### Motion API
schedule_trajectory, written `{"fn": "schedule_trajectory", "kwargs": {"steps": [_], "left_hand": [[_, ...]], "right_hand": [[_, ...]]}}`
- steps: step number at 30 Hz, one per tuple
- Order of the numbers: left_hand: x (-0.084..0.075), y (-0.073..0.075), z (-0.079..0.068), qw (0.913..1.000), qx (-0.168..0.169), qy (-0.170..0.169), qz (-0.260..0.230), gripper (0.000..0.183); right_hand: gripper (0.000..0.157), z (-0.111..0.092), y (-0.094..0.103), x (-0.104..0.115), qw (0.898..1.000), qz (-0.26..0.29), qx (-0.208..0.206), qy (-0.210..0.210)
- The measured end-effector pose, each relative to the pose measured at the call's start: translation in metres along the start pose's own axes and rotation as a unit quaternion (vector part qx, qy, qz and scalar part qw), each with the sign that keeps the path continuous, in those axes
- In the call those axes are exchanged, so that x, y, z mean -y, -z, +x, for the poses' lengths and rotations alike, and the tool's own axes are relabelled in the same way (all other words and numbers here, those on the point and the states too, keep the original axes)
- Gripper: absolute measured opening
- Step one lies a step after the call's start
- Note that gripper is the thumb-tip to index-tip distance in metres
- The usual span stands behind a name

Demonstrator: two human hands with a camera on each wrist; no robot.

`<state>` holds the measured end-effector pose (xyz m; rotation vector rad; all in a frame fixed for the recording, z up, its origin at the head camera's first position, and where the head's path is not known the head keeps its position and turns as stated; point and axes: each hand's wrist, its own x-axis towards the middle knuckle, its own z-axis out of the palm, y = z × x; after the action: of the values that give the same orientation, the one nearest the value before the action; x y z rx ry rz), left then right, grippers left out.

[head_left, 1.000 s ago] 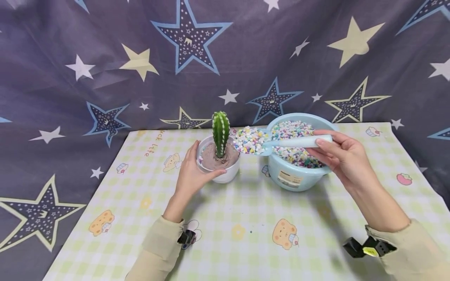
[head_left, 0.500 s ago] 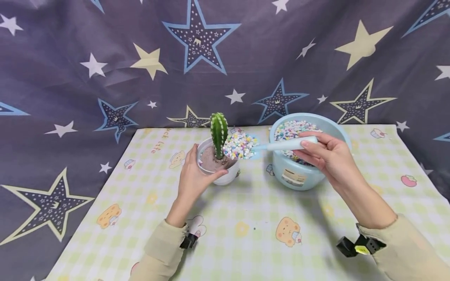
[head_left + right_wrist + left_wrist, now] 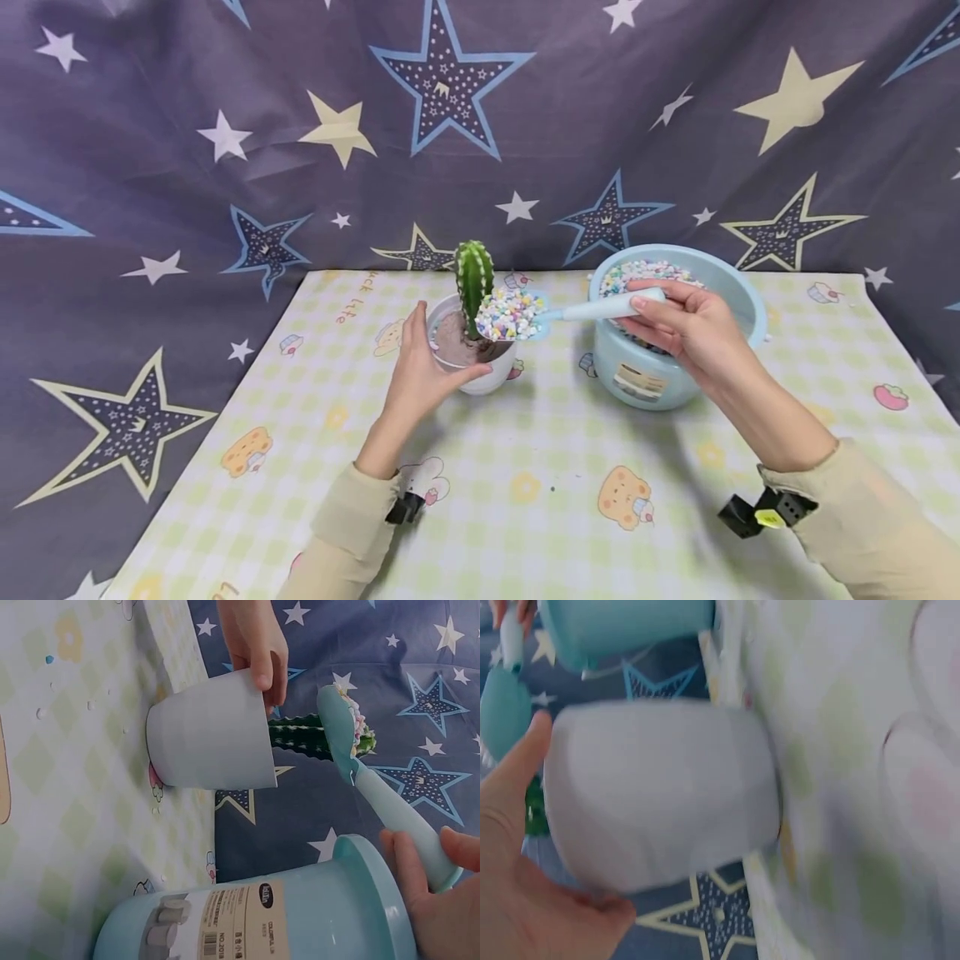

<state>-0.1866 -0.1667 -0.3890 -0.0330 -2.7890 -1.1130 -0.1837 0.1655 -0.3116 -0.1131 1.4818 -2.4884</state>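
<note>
A green cactus (image 3: 475, 279) with pale ribs stands in brown soil (image 3: 452, 340) in a white flower pot (image 3: 660, 795) on the table. My left hand (image 3: 422, 371) holds the pot by its near left rim, the thumb along the front and the fingers at the side. My right hand (image 3: 701, 333) grips the handle of a light-blue scoop (image 3: 341, 727), heaped with small multicoloured pebbles (image 3: 508, 315). The scoop is held level above the pot's right side, its tip overlapping the cactus in the head view. A few pebbles lie on the soil at the left rim.
Right of the pot stands a light-blue bucket (image 3: 678, 385) holding more such pebbles, with a paper label (image 3: 236, 922) on its front. A checked cloth (image 3: 525, 542) with cartoon prints covers the table. A dark star-patterned curtain (image 3: 570, 100) hangs behind.
My right hand has carried the loaded scoop left, from beside the bucket to above the pot. The left hand keeps its hold on the pot. The head view has shifted slightly.
</note>
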Motion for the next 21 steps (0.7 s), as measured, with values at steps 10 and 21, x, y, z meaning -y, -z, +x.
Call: {"fn": "schedule_trajectory", "kwargs": {"steps": [10, 21], "left_hand": [[0.0075, 0.0096, 0.0102, 0.9986, 0.047, -0.022, 0.013, 0.129], [0.0011, 0.0048, 0.0032, 0.9993, 0.020, -0.005, 0.033, 0.130]], "right_hand": [[0.013, 0.0040, 0.0011, 0.0012, 0.999, -0.019, -0.012, -0.023], [0.012, 0.0078, 0.0017, 0.0020, 0.999, -0.032, -0.025, -0.035]]}}
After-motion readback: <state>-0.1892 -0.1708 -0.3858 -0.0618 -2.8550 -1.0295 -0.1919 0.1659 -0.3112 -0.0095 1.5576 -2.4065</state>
